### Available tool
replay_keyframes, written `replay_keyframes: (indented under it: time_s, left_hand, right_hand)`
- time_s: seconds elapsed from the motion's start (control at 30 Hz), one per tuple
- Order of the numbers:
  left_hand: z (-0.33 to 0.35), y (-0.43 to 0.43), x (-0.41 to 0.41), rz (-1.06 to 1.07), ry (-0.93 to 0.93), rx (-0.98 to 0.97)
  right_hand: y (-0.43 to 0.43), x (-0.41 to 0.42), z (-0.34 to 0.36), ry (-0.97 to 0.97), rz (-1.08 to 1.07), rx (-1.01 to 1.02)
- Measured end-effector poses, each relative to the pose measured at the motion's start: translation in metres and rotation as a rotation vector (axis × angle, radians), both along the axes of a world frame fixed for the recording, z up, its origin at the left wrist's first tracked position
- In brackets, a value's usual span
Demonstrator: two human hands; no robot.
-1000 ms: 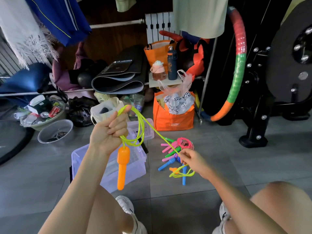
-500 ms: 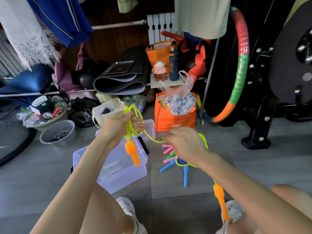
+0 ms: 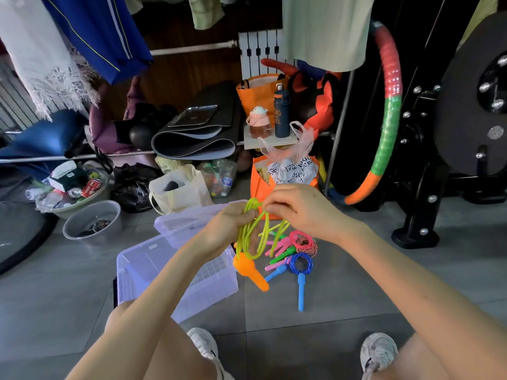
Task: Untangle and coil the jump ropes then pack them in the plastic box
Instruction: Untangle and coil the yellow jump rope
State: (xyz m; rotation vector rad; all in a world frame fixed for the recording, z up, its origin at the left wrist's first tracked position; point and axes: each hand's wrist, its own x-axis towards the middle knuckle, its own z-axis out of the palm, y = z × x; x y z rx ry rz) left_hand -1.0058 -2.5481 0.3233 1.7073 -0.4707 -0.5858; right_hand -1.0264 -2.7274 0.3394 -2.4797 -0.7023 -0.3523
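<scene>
My left hand (image 3: 229,229) grips a bundle of loops of the yellow-green jump rope (image 3: 251,238), and an orange handle (image 3: 251,271) hangs below it. My right hand (image 3: 297,209) pinches the same rope at the top of the loops, close beside my left hand. On the floor beneath lie other jump ropes: a coiled blue one (image 3: 300,266) with blue handles, a coiled pink one (image 3: 303,241), and pink and green handles. The clear plastic box (image 3: 142,270) stands open on the floor to the left, its lid (image 3: 175,223) behind it.
An orange bag (image 3: 260,187) with a plastic bag inside stands behind the ropes. A grey bowl (image 3: 92,222), a cream tote (image 3: 178,187), rolled mats and a black machine base (image 3: 414,237) surround the spot. My shoes (image 3: 204,344) are at the bottom.
My right hand rose from over the floor pile to meet my left hand at the rope's top. More loops hang from my left hand; the second orange handle is out of sight.
</scene>
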Motion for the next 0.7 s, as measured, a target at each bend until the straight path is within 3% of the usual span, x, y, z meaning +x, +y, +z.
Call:
replay_keyframes:
  time_s: [0.17,0.33,0.4,0.57,0.63,0.7]
  left_hand:
    - [0.006,0.000,0.004,-0.042,0.307,-0.192]
    - [0.016,0.006,0.008,-0.020,0.391,-0.226]
    - [0.022,0.012,0.011,0.039,0.416,-0.313]
    - [0.033,0.025,0.027,0.163,0.474,-0.495]
    - [0.036,0.026,0.031,0.197,0.471,-0.500]
    - [0.038,0.026,0.032,0.219,0.459,-0.477]
  right_hand:
    - [-0.009,-0.002,-0.002,0.033,0.003,-0.018]
    - [-0.024,-0.001,-0.018,0.009,-0.091,-0.068]
    - [-0.034,-0.002,-0.028,0.118,-0.184,0.073]
    - [-0.057,-0.013,-0.051,0.526,-0.208,0.699]
    - [-0.065,-0.015,-0.060,0.583,-0.226,0.764]
    - [-0.070,-0.014,-0.068,0.550,-0.315,0.692]
